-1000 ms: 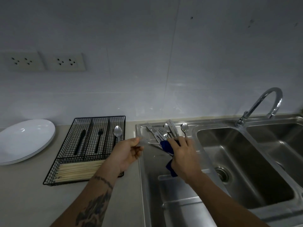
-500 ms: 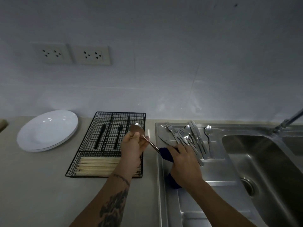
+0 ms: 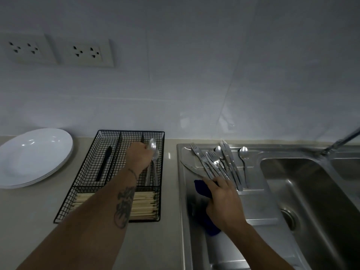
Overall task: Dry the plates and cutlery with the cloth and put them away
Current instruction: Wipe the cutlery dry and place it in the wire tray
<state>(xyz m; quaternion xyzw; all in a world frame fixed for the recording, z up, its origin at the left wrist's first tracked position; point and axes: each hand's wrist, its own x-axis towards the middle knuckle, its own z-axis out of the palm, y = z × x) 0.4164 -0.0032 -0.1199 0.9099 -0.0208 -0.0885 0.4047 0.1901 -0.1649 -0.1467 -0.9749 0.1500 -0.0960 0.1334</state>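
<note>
My left hand [image 3: 138,155] is over the right compartment of the black wire cutlery tray [image 3: 91,162] and holds a steel spoon [image 3: 152,146] by its bowl end, handle pointing down into the compartment. My right hand [image 3: 224,199] grips a dark blue cloth [image 3: 202,189] on the steel drainboard [image 3: 253,209], its fingertips touching the pile of wet forks, knives and spoons [image 3: 216,162]. A stack of white plates [image 3: 33,154] sits on the counter at the left.
The tray's front section holds several wooden chopsticks [image 3: 144,205]; a black knife [image 3: 104,162] lies in its left compartment. The sink basin [image 3: 311,191] and tap [image 3: 341,141] are on the right. Two wall sockets [image 3: 58,50] sit above the counter.
My left hand has carried the spoon from near the cloth leftward into the tray's right compartment. My right hand, cloth in its grip, has dropped onto the drainboard by the cutlery pile.
</note>
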